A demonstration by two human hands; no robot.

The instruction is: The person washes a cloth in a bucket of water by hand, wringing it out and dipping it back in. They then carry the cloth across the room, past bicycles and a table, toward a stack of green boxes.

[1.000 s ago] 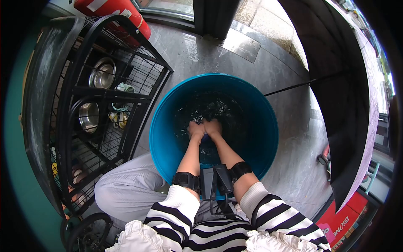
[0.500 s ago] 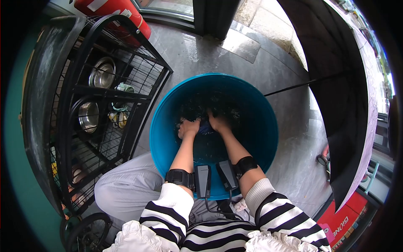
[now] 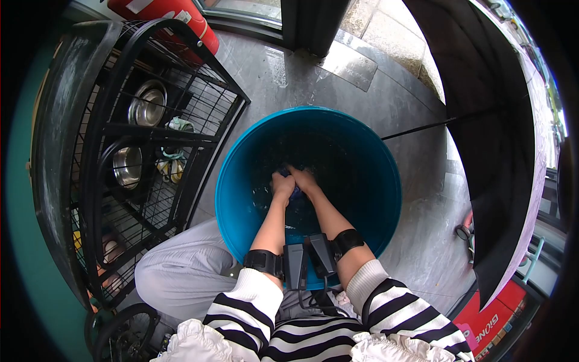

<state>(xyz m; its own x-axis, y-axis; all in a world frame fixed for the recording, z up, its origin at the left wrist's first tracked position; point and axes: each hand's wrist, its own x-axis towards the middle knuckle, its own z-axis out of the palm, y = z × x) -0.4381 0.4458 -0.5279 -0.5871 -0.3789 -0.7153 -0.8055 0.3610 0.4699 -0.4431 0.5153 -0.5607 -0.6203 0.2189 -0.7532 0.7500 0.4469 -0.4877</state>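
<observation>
A big blue tub [image 3: 374, 181] of dark water stands on the wet stone floor in front of me. Both my hands are down in it, close together. My left hand [image 3: 281, 184] and my right hand [image 3: 303, 179] grip a dark blue cloth [image 3: 294, 192] between them, half under the water. Black bands with small devices sit on both wrists, above striped sleeves.
A black wire rack [image 3: 151, 145] stands at the left, holding steel bowls [image 3: 146, 104] and small items. A red cylinder [image 3: 175, 15] lies at the top left. An open black umbrella [image 3: 488, 139] fills the right side. My knee [image 3: 175, 277] is at the tub's near left.
My hands spread apart and reached farther into the tub half a second ago; now they have come back together on the cloth.
</observation>
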